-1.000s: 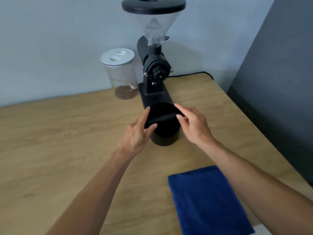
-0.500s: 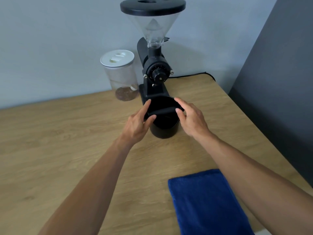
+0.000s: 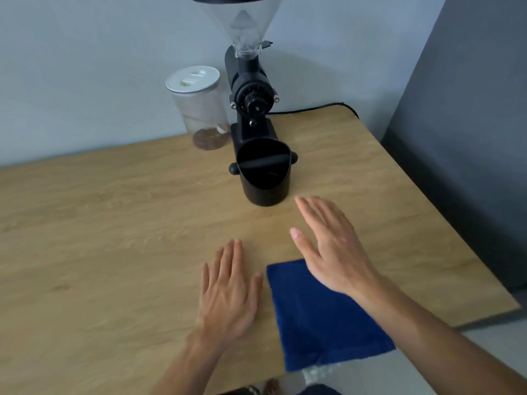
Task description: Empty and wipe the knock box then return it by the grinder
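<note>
The black knock box (image 3: 265, 178) stands upright on the wooden table, right in front of the black grinder (image 3: 252, 109), with its bar across the top. Nothing holds it. My left hand (image 3: 228, 292) hovers flat and empty over the table, well in front of the box. My right hand (image 3: 330, 246) is open too, fingers apart, above the far corner of a folded blue cloth (image 3: 322, 317) that lies near the table's front edge.
A clear jar (image 3: 199, 109) with a white lid and some brown grounds stands left of the grinder. The grinder's black cable (image 3: 313, 108) runs along the back to the right. A dark grey panel (image 3: 462, 138) borders the table's right edge (image 3: 427, 218).
Both hands have let go of the knock box and drawn back toward me, fingers now spread. The box stays in front of the grinder.
</note>
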